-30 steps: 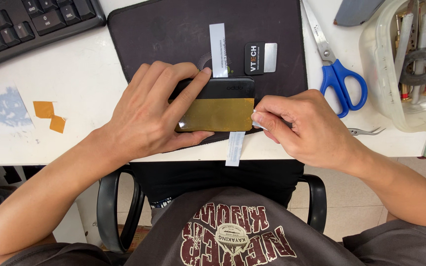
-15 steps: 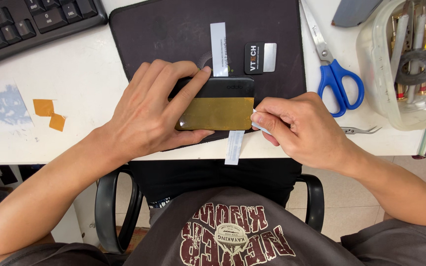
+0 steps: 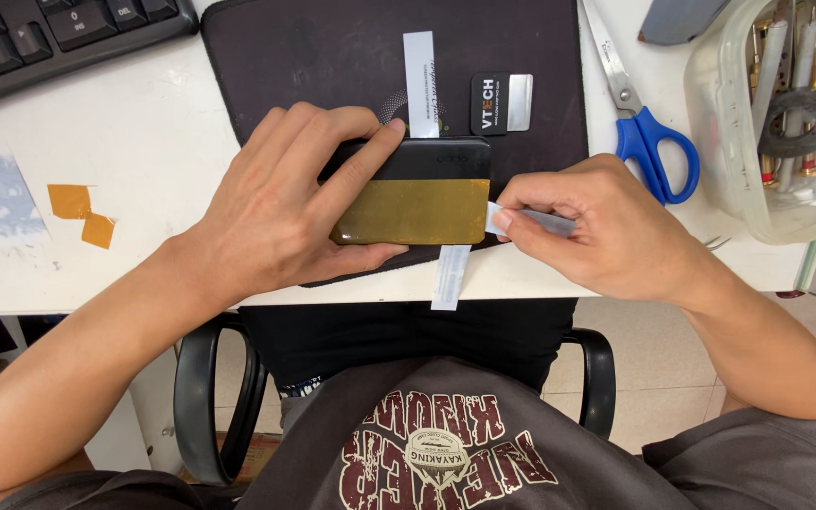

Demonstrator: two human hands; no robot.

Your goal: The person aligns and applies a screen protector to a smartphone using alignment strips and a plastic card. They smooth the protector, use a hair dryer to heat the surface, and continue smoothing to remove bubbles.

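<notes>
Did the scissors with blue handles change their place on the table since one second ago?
No. The scissors lie just right of the dark mat, as before; only the camera view shifted slightly.

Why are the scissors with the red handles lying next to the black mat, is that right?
Not quite. The scissors do lie beside the black mat, but their handles are blue, not red. The head view shows them to the right of the mat, near the clear plastic tub.
</notes>
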